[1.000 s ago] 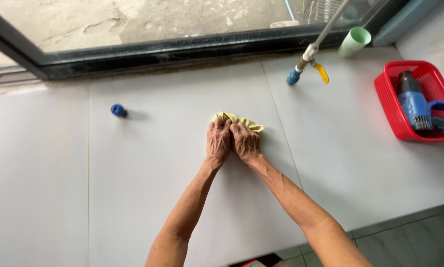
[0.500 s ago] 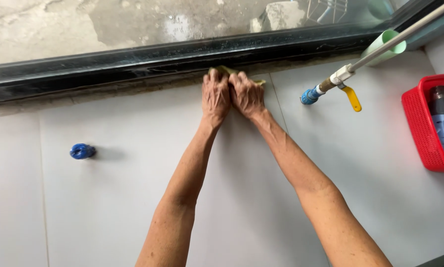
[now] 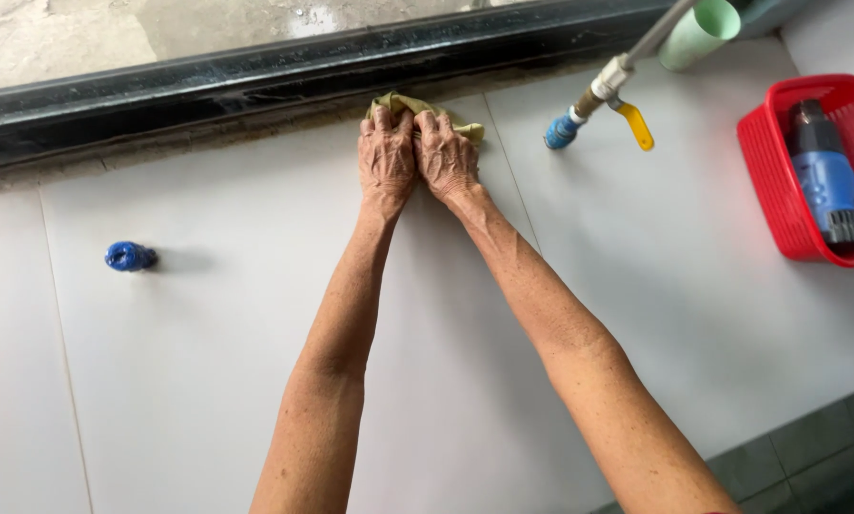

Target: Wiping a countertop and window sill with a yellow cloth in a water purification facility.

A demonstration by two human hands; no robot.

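Observation:
Both of my hands press side by side on a yellow-green cloth [image 3: 398, 103] lying on a white tiled surface [image 3: 208, 362], close to the dark window frame [image 3: 255, 62]. My left hand [image 3: 386, 157] covers the cloth's left part and my right hand [image 3: 446, 157] its right part. Only the cloth's far edge and right corner show past my fingers.
A small blue object [image 3: 129, 255] lies on the tiles at the left. A metal pipe with a blue end and yellow lever valve [image 3: 598, 100] slants down at the upper right, beside a pale green cup [image 3: 698, 33]. A red basket [image 3: 779, 181] at the right holds a blue power tool [image 3: 826, 176].
My hands pushed the cloth away from me across the tiles, from the middle of the surface up to the window frame, and have stayed there since.

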